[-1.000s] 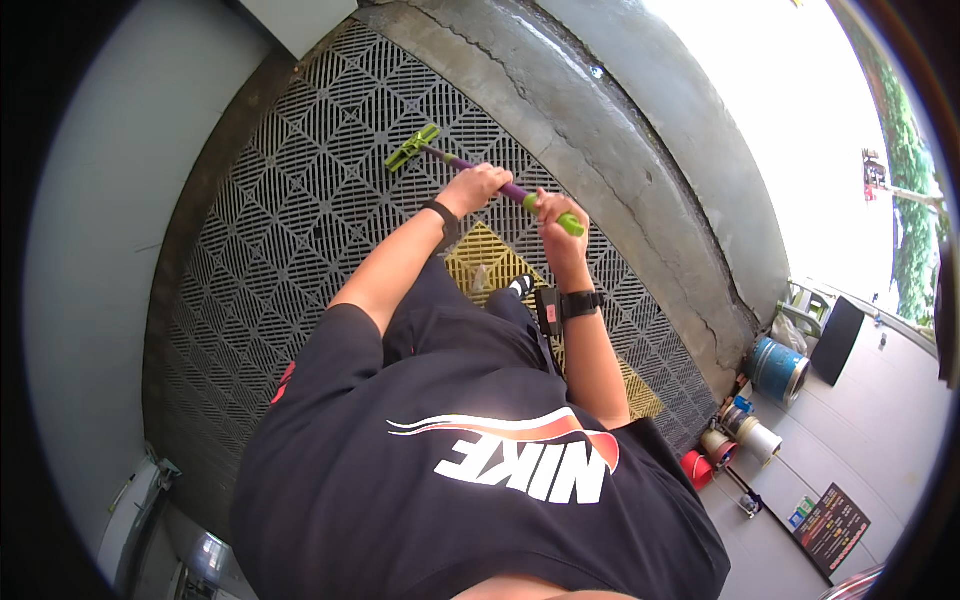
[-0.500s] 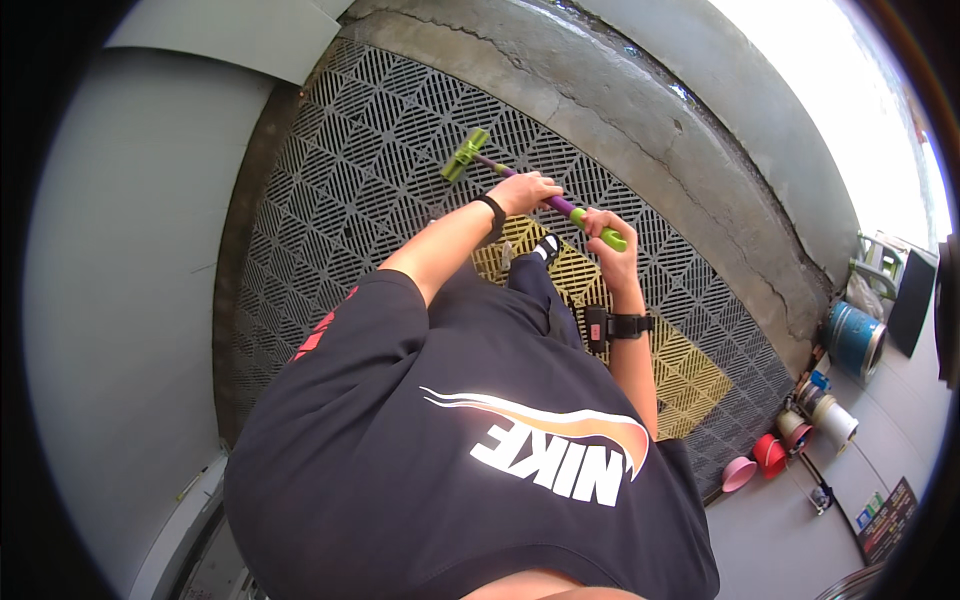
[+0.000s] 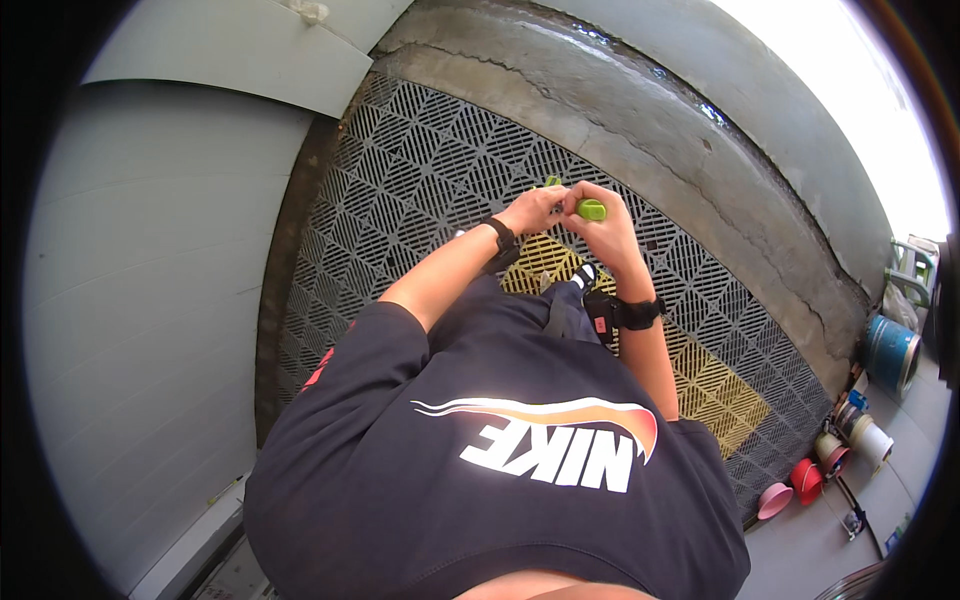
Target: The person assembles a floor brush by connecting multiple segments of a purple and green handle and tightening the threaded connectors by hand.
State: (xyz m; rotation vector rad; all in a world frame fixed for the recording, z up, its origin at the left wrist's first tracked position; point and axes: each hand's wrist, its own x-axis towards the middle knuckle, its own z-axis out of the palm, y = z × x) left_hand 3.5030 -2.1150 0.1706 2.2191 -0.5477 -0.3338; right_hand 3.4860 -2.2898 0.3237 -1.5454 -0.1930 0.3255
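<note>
Mop: the mop [image 3: 592, 211] is held above the floor, in front of the body, and is seen nearly end-on; its rounded green handle end is shown beside the right fingers, and only a sliver of green is seen farther off, just above the knuckles.
Left grip: the left grip [image 3: 536, 212] is closed around the shaft, which is mostly covered by the fingers.
Right grip: the right grip [image 3: 598, 220] is curled closed at the green handle end, right beside the other hand; whether the two are touching cannot be told.
Wrists: a black band [image 3: 504, 242] is worn on the left wrist, and a black strap [image 3: 638, 314] on the right.
Body: a dark T-shirt [image 3: 400, 500] with a white and orange print is worn; a foot [image 3: 585, 275] is seen below the hands.
Floor: grey slatted tiles [image 3: 440, 150] are laid, with yellow tiles [image 3: 708, 392] set among them; they are bordered by a cracked concrete strip [image 3: 640, 150].
Left side: a pale grey wall [image 3: 180, 260] is seen.
Right side: a blue drum [image 3: 887, 353], a white bucket [image 3: 870, 442], a red bucket [image 3: 806, 482] and a pink basin [image 3: 774, 500] are lined up near the tiles' edge.
</note>
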